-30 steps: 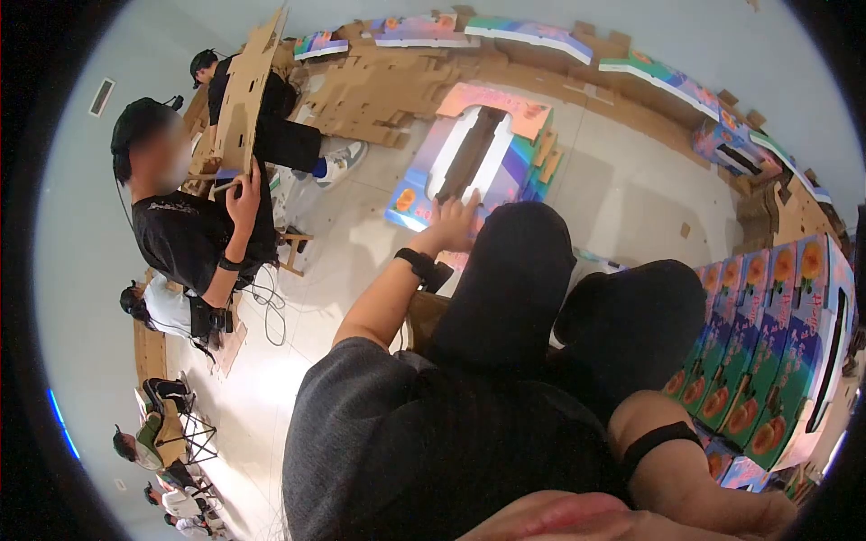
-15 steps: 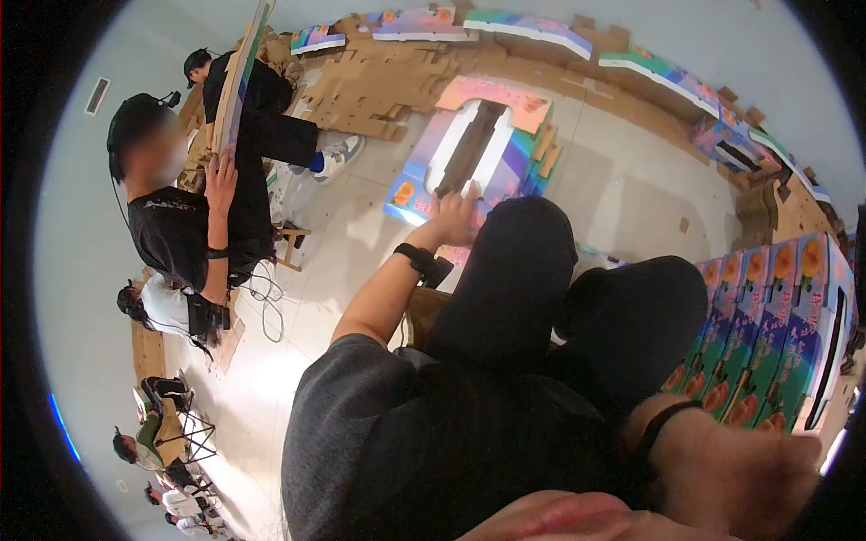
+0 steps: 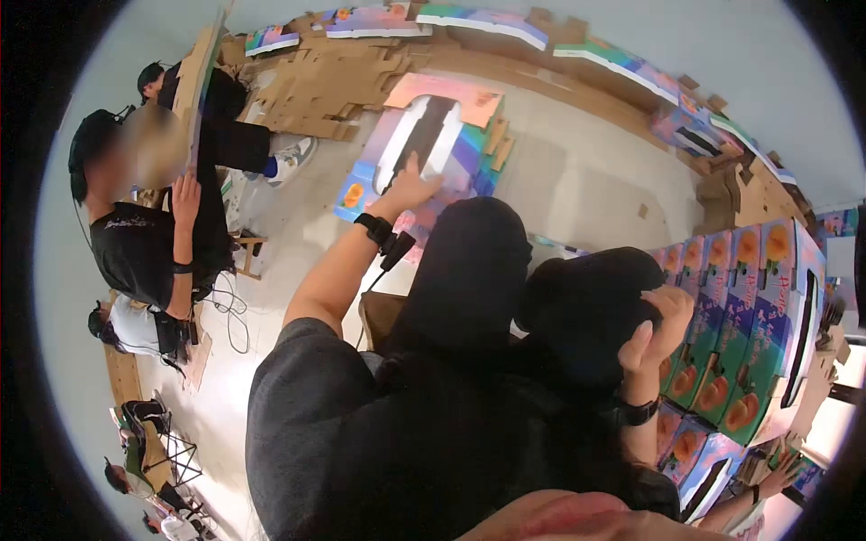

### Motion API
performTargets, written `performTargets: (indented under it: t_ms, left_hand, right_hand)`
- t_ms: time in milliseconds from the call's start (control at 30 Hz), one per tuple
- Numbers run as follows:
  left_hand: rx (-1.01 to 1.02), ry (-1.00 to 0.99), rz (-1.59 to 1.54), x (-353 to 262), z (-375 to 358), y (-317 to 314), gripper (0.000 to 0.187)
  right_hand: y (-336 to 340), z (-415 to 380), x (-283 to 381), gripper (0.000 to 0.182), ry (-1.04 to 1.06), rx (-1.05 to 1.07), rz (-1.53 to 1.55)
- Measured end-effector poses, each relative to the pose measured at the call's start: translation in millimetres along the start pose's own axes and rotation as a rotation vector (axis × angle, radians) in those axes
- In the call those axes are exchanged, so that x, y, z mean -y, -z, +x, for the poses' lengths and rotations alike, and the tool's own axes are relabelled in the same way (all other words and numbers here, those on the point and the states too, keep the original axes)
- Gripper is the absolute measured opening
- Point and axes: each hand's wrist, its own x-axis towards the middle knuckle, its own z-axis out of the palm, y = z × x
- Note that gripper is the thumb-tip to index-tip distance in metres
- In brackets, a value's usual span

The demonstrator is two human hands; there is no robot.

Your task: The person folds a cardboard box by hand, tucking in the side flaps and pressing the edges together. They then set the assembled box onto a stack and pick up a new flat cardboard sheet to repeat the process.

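My left hand (image 3: pixel 412 187) is over the near part of a colourful printed carton (image 3: pixel 478 149), its fingers apart, at the long central opening with white edges. The carton lies flat on the floor past my knees. My right hand (image 3: pixel 660 326) rests by my right knee (image 3: pixel 591 293), fingers bent and spread, with nothing in it. Close to it on the right stands a stack of printed cartons (image 3: pixel 722 316) with peach pictures.
Flattened brown cardboard (image 3: pixel 316 86) lies at the back left. Printed cartons (image 3: pixel 483 27) line the wall. A person in black (image 3: pixel 135 243) holds a cardboard panel (image 3: pixel 194 90) at the left. Another person's hand (image 3: pixel 780 473) shows at the lower right.
My right hand has come up from the lower right to my knee. My left hand has shifted slightly up along the carton's opening. The view has turned right, showing another person's hand.
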Motion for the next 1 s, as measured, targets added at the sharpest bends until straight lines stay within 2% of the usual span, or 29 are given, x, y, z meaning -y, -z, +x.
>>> performTargets:
  t_ms: [33, 133, 167, 267, 467, 600, 800, 1000]
  left_hand:
    - [-0.047, 0.11, -0.151, -3, 5, -9, 0.111]
    - [-0.048, 0.179, -0.128, 7, 21, -22, 0.086]
    - [-0.084, -0.002, 0.076, -11, -2, -14, 0.066]
    - [-0.231, 0.097, 0.077, -12, -10, -25, 0.06]
    - [-0.435, 0.009, 0.026, -18, -20, -17, 0.064]
    - [-0.578, -0.131, -0.011, -11, -15, 3, 0.061]
    - [-0.755, -0.44, 0.011, -49, -51, 68, 0.046]
    - [-0.793, -0.698, 0.057, -108, -139, 130, 0.037]
  right_hand:
    - [-1, -3, -1, 0.034, -0.034, -0.015, -0.008]
    - [-7, -5, 1, 0.033, -0.109, -0.052, -0.008]
    - [-8, -4, 1, 0.033, -0.122, -0.058, -0.005]
    - [-9, -3, 0, 0.033, -0.154, -0.073, 0.02]
    - [-9, -5, -3, 0.03, -0.158, -0.065, 0.05]
    - [-8, -4, -4, 0.028, -0.14, -0.067, 0.036]
    - [-9, -2, -3, 0.021, -0.066, -0.066, -0.007]
    - [7, 8, 14, 0.016, 0.093, -0.133, -0.071]
